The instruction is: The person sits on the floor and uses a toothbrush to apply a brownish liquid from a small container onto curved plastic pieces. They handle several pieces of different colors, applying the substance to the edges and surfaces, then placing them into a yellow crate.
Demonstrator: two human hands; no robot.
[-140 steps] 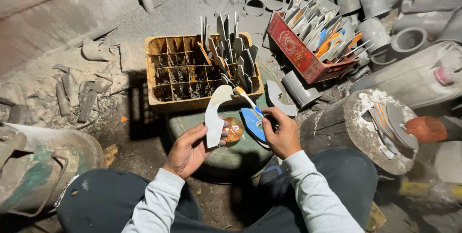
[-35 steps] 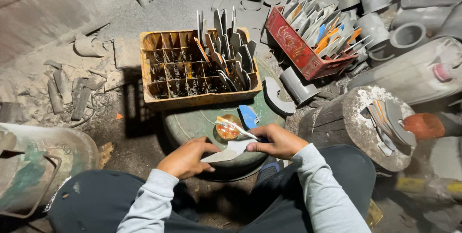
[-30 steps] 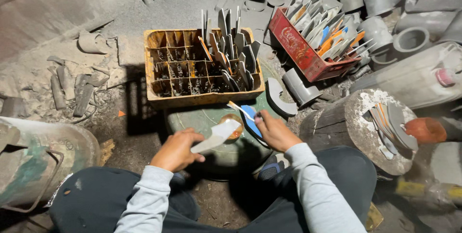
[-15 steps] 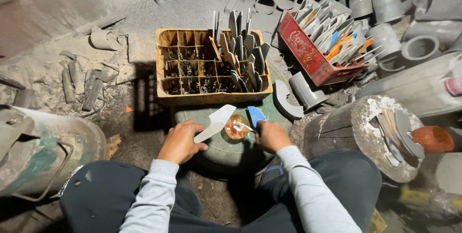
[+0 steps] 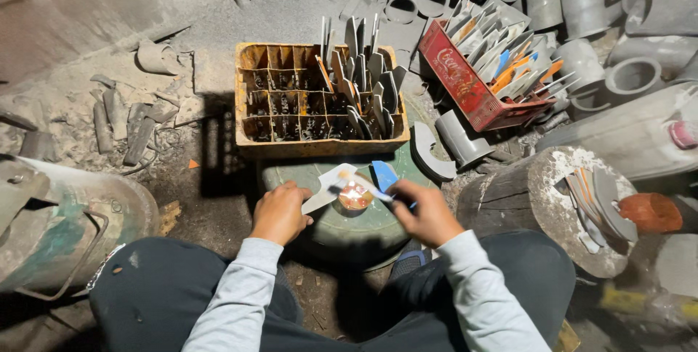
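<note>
Hands worked over the green drum (image 5: 342, 232) at its centre: left hand (image 5: 280, 212) had fingers clamped on a pale curved blade blank (image 5: 329, 186), held over the glowing burner (image 5: 355, 195); right hand (image 5: 429, 212) gripped a thin rod w/ closed fingers. Steady, level hold seemed best, fingers kept off the hot part.

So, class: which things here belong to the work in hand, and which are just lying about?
In use:
left hand
right hand
white blade
blue piece
glowing burner

Lying about:
yellow crate
red crate
grey pipes
stump
</note>
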